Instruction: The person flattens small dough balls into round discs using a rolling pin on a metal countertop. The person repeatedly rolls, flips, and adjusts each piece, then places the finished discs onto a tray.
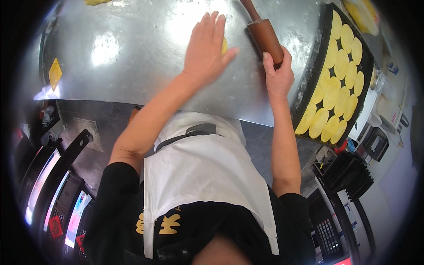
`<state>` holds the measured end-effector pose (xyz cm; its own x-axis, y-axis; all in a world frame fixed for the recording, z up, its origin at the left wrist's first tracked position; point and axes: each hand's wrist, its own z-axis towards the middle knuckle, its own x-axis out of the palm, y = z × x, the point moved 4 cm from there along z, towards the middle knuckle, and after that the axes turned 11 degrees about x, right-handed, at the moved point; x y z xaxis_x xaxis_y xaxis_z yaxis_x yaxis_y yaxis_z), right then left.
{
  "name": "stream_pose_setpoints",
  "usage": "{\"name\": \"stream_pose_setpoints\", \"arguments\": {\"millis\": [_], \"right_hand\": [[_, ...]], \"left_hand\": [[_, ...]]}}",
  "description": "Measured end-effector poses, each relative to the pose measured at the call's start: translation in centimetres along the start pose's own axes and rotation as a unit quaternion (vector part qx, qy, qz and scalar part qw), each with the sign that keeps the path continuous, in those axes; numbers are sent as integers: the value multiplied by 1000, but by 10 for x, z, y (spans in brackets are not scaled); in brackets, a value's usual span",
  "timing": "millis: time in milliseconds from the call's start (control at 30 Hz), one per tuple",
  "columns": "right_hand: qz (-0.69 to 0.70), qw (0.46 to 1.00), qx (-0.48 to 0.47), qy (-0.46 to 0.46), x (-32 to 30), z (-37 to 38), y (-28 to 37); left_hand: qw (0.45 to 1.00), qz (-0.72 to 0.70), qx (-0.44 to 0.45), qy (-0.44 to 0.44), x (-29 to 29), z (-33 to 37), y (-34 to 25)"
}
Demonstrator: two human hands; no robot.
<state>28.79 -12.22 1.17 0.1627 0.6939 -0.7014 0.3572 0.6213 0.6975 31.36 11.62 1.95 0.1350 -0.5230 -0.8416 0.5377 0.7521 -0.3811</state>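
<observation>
My left hand (205, 51) lies flat over the metal worktop (145, 57), its fingers stretched out and the thumb apart. From beneath it shows the edge of a yellow piece of dough (225, 45), mostly hidden by the hand. To the right, my right hand (281, 79) grips the near end of a brown wooden rolling pin (266, 39), which slants away toward the far side with its thin far handle free. The near handle is hidden in my palm. Further right stands a black tray (304, 92) with several flat yellow dough ovals (332, 92) in rows.
A yellow diamond-shaped scrap or tag (55, 74) is at the worktop's left edge. More yellow dough (97, 1) shows at the far left edge, and a yellow bundle in plastic (362, 17) beyond the tray. Ovens or cabinets with lit panels (42, 187) stand lower left.
</observation>
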Motion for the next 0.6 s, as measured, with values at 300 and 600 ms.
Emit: {"name": "stream_pose_setpoints", "arguments": {"millis": [300,600], "right_hand": [[-31,996,-75,44,6,30,16],[-275,897,-280,204,67,58,99]], "left_hand": [[982,-147,-115,-30,10,-26,3],[982,97,-162,-5,-43,-38,102]]}}
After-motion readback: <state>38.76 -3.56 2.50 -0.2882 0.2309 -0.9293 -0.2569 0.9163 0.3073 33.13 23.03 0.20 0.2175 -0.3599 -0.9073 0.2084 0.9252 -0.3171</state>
